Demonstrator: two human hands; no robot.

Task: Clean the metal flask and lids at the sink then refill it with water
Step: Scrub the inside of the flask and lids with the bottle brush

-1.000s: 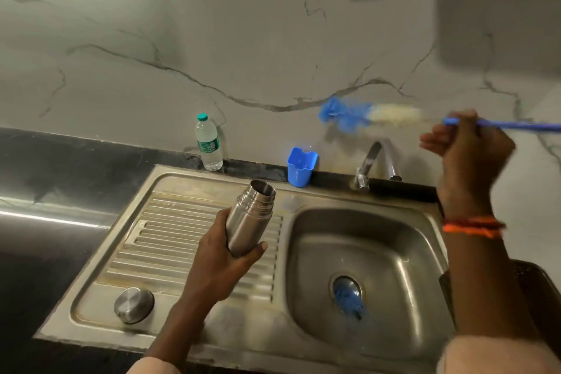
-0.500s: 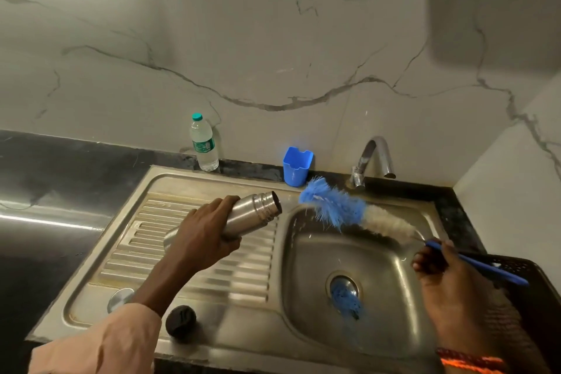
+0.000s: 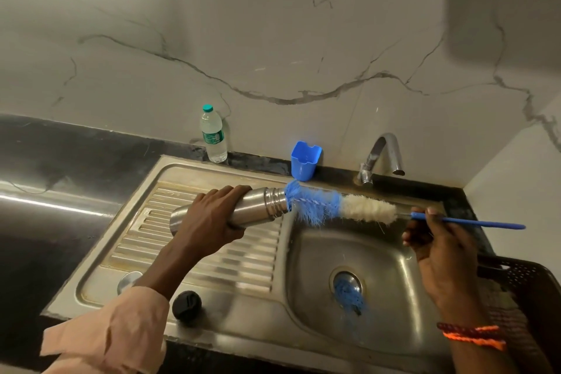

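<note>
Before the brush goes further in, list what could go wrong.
1. The bottle brush has only its tip at the metal flask's mouth; the bristles could spray residue.
2. The left hand holds the flask nearly level above the drainboard; it might slip.
3. The black lid sits near the sink's front edge.

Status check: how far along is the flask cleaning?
Done: both lids are off, the black lid and metal lid lying on the drainboard. In hand: left hand grips the flask, right hand feeds the brush into its mouth. Left: scrubbing, lids, refill; tap looks dry.
</note>
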